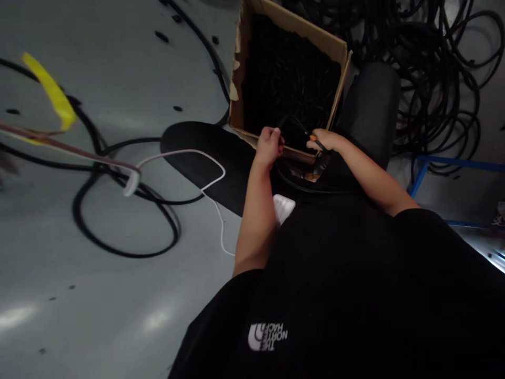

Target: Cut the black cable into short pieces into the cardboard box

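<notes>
Over the near edge of an open cardboard box (235,100), my left hand (270,143) is closed in a fist on a black cable (302,188), which curves below it across my lap. To its right, my right hand (324,139) is wrapped around pliers (313,138) with orange and black handles. The jaws point toward my left hand but are hard to make out against the dark contents. Many short black pieces (288,73) fill the box, which stands between my legs.
Large coils of black cable (430,79) lie on the floor at right, beside a blue frame (420,176). More black cable (126,255) loops at left. A white cord (213,181), a yellow strip (51,92) and a white object (283,206) are nearby.
</notes>
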`<action>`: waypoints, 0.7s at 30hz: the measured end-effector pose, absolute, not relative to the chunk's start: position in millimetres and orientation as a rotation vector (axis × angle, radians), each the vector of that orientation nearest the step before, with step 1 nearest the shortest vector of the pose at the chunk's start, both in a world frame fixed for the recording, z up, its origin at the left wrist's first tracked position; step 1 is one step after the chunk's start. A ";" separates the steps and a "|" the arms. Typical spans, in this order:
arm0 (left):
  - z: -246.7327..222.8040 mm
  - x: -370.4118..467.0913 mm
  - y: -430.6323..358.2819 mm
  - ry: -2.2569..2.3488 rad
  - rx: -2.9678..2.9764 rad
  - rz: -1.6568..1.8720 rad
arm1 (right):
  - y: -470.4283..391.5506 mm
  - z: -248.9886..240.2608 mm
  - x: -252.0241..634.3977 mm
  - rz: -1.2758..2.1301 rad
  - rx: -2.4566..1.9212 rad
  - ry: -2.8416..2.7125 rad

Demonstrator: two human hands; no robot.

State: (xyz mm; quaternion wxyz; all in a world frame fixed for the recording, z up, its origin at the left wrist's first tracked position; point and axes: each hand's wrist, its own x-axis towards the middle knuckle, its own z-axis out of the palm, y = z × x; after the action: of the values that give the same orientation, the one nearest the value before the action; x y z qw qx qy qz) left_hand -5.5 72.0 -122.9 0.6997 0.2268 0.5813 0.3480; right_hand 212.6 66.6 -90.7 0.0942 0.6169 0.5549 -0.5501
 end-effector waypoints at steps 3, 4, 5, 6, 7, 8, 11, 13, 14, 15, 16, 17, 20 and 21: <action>-124.2 -3.3 70.4 1.300 0.529 0.736 | 65.1 -90.6 209.4 -1.688 1.744 1.726; -125.5 -2.6 69.4 1.296 0.538 0.718 | 64.5 -90.5 208.0 -1.702 1.731 1.738; -126.8 -1.9 68.3 1.292 0.551 0.696 | 64.0 -90.4 206.6 -1.716 1.731 1.738; -127.7 -1.3 67.2 1.292 0.569 0.665 | 63.5 -90.1 205.2 -1.731 1.738 1.736; -128.1 -0.8 66.3 1.298 0.588 0.627 | 63.3 -89.7 204.0 -1.744 1.750 1.738; -127.9 -0.4 65.7 1.305 0.603 0.588 | 63.1 -89.2 202.8 -1.752 1.763 1.747; -123.3 -0.1 65.9 1.289 0.579 0.537 | 62.6 -87.7 200.0 -1.742 1.809 1.781; -119.5 -0.7 67.1 1.243 0.525 0.567 | 62.0 -87.4 198.2 -1.692 1.863 1.781; -118.2 -1.2 67.6 1.224 0.501 0.585 | 61.8 -87.7 197.3 -1.658 1.891 1.777; -117.7 -1.8 68.1 1.214 0.486 0.600 | 61.7 -88.4 196.4 -1.625 1.914 1.773; -118.0 -2.7 68.5 1.216 0.478 0.610 | 61.8 -89.4 195.7 -1.599 1.927 1.769; -119.2 -3.6 68.8 1.228 0.478 0.616 | 62.2 -90.9 195.1 -1.579 1.938 1.762; -126.7 -7.3 69.3 1.288 0.515 0.613 | 64.3 -97.4 194.5 -1.553 1.970 1.742; -129.7 -8.6 69.4 1.300 0.530 0.608 | 65.2 -99.9 194.8 -1.547 1.974 1.736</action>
State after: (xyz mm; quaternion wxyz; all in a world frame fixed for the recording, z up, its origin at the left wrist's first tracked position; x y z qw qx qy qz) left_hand -8.6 69.4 -129.7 0.7214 0.2401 0.5885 0.2751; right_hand 194.8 65.2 -99.9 0.0456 0.6465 0.5687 -0.5065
